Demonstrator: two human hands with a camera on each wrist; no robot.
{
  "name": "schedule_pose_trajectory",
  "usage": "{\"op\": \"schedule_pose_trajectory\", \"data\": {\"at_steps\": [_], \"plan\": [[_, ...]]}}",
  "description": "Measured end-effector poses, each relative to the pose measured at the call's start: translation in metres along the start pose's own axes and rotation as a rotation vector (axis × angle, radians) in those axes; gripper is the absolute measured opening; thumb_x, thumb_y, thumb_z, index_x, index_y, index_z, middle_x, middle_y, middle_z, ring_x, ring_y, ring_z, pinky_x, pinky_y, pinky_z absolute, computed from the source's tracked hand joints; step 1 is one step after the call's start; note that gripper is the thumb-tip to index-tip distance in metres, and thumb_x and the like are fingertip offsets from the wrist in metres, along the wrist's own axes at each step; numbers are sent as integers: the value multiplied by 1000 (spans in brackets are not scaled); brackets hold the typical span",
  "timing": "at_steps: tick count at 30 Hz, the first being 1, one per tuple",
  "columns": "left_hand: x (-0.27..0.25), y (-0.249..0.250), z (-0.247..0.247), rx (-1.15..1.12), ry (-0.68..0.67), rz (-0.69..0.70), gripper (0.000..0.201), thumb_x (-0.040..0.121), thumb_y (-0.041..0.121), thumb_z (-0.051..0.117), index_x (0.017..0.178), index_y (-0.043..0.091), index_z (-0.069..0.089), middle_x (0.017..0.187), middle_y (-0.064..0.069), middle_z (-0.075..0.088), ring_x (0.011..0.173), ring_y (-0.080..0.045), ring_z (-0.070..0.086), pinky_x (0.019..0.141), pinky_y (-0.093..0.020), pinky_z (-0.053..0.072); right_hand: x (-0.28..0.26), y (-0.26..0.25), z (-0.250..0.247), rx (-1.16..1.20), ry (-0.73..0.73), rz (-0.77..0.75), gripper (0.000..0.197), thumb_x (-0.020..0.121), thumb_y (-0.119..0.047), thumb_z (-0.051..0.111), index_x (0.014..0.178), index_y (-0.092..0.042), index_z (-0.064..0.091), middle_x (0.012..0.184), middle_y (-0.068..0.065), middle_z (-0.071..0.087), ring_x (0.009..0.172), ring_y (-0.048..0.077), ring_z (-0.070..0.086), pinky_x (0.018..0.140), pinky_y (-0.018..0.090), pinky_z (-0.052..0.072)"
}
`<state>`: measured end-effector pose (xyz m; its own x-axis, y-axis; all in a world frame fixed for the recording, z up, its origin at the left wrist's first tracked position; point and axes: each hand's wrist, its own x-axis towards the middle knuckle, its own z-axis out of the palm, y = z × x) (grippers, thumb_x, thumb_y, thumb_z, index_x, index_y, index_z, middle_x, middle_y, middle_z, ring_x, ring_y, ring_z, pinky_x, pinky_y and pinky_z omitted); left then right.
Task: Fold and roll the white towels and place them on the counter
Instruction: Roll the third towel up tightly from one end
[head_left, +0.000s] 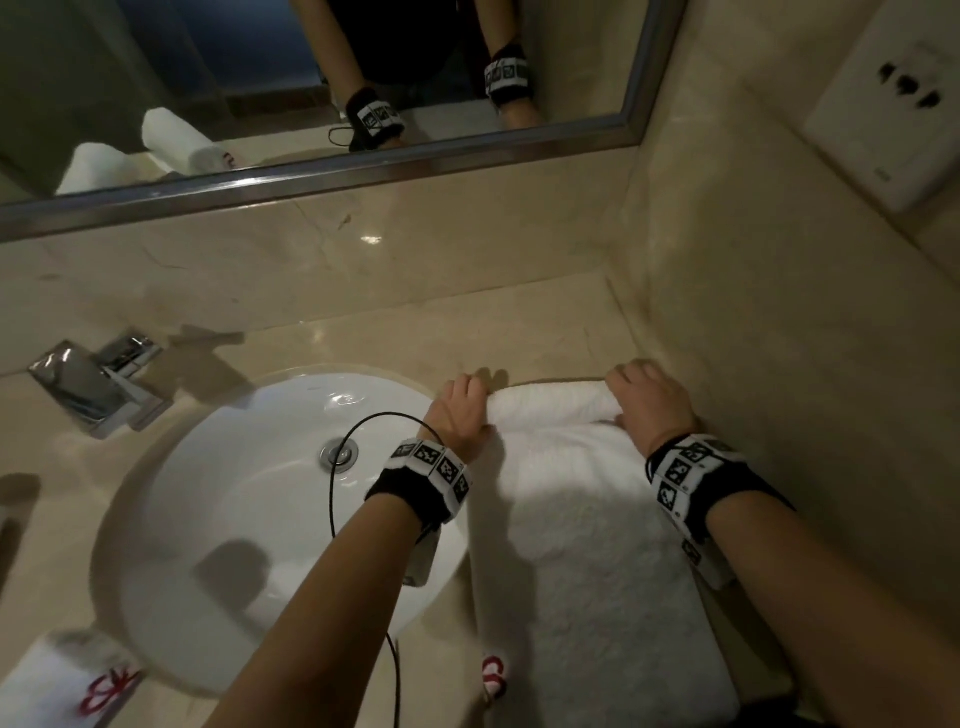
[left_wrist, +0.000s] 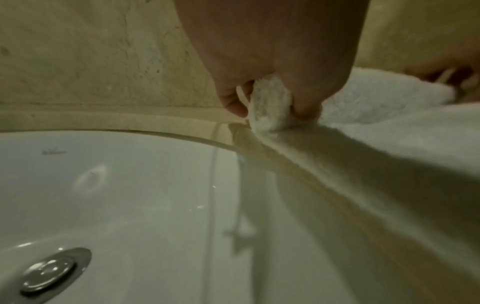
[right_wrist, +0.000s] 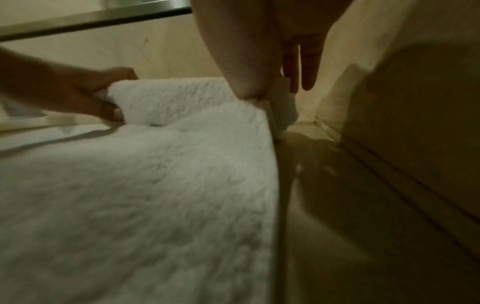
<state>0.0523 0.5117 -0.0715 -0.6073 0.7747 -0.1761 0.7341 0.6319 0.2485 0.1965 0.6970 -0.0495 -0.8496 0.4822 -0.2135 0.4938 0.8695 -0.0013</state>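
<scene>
So that the roll starts tight and even, both hands, left hand (head_left: 460, 410) and right hand (head_left: 647, 405), are gripping the white towel's (head_left: 587, 545) rolled far end on the worktop (head_left: 519, 332).

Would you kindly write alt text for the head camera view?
Both hands, left hand and right hand, grip the rolled far end of a white towel lying flat on a beige marble counter, right of a white sink. Another towel sits near left.

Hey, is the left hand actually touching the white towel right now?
Touching. The left wrist view shows the left hand pinching the rolled end of the towel between thumb and fingers; the head view shows it at the roll's left end.
</scene>
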Motion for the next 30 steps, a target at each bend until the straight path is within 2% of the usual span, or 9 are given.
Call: {"op": "schedule_pose_trajectory", "data": {"at_steps": [3, 5, 7, 11, 16, 19, 21, 24, 30], "plan": [[-13, -2, 15, -48, 122, 66, 33, 77, 19, 47, 108, 7, 47, 102, -14, 53, 89, -32, 56, 66, -38, 54, -11, -11, -1, -99, -11, 21, 47, 44, -19, 92, 80, -3, 67, 76, 19, 65, 71, 32, 63, 59, 34, 51], [-19, -2, 18, -118, 71, 17, 46, 82, 27, 50, 124, 12, 41, 124, -13, 46, 111, -32, 51, 84, -41, 52, -12, -18, 7, -134, -5, 49, 47, 24, -14, 93, 62, -8, 66, 55, 14, 62, 47, 27, 60, 43, 25, 47], [-22, -8, 21, -185, -89, -36, 64, 87, 44, 52, 140, 18, 26, 149, -5, 22, 135, -24, 28, 107, -44, 34, -14, -23, 15, -191, -17, 96, 46, 28, -19, 92, 64, -9, 67, 64, 18, 67, 53, 28, 64, 43, 24, 47], [-28, -17, 14, -217, -140, 6, 60, 94, 49, 38, 145, 24, 19, 158, 2, 1, 144, -19, 14, 114, -48, 24, -33, -23, 27, -235, -93, 175, 47, 40, -14, 85, 83, 1, 72, 95, 29, 69, 74, 35, 70, 52, 32, 54], [-29, -16, 13, -478, -35, -35, 51, 95, 9, 42, 142, 25, 29, 148, -4, 38, 136, -22, 37, 113, -35, 28, -53, -31, 11, -236, -89, 123, 49, 91, -6, 41, 137, 10, 32, 145, 34, 29, 130, 39, 43, 100, 39, 43], [-33, -12, 7, -486, 46, -105, 39, 90, 3, 47, 128, 12, 51, 129, -4, 58, 118, -22, 54, 95, -23, 36, -48, -24, 0, -92, -31, 136, 40, 93, 2, 30, 133, 6, 37, 140, 25, 41, 120, 31, 51, 94, 34, 43], [-34, -11, 4, -451, 56, -111, 32, 86, 5, 52, 118, 10, 54, 119, -6, 61, 109, -26, 58, 86, -25, 40, -39, -18, -8, -21, -33, 129, 27, 94, 4, 32, 110, 2, 54, 122, 21, 56, 107, 27, 58, 85, 32, 45], [-31, -13, -2, -447, 0, -161, 46, 82, 9, 62, 125, 11, 47, 119, -7, 61, 107, -28, 58, 90, -32, 45, -25, -12, -23, 89, -61, 144, 26, 93, 1, 37, 71, -7, 47, 111, 18, 59, 101, 29, 60, 83, 32, 48], [-24, -13, -23, -471, -149, -186, 46, 82, 10, 65, 127, 16, 54, 124, -8, 56, 113, -27, 54, 96, -30, 40, -4, -5, -35, 240, -196, 17, 32, 90, 0, 43, 121, -5, 51, 123, 18, 51, 101, 27, 53, 82, 29, 43]]}}
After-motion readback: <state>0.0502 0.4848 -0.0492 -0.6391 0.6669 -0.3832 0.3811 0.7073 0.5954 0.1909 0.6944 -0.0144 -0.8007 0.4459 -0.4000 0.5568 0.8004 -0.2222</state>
